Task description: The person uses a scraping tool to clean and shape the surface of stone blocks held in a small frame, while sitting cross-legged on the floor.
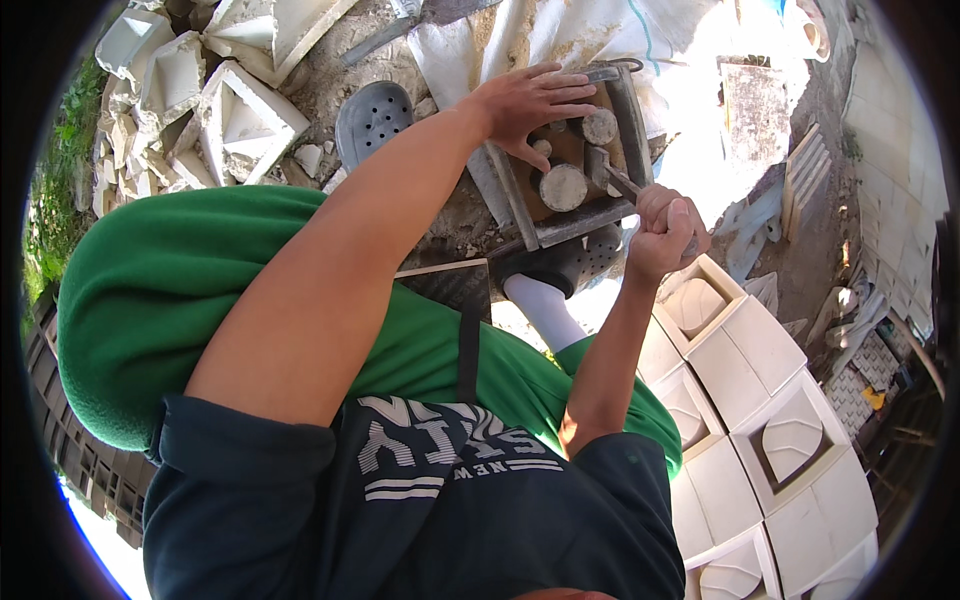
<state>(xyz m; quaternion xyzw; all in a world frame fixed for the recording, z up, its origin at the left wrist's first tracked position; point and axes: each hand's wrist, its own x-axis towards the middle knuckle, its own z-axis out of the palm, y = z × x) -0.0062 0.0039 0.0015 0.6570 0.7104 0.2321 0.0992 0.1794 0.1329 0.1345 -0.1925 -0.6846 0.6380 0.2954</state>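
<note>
A dark rectangular mould box (520, 207) stands on the ground in front of me, at the upper middle of the view. Inside it are several round-topped grey plugs; one large pale disc (563, 188) faces up near the front, and a smaller disc (600, 127) lies behind it. My left hand (530, 105) spreads its fingers over the box's far left corner and holds nothing. At the near right corner, my right hand (668, 232) is closed round a narrow metal tool (623, 184) like a blade, its end pointing into the box. The tool's handle is mostly hidden in the fist.
Broken white cast pieces (245, 120) are heaped at the upper left. Pale square blocks (760, 345) with recessed shapes stand in rows at the right. White sheeting (560, 35) lies beyond the box. A grey clog (372, 122) is beside my left forearm.
</note>
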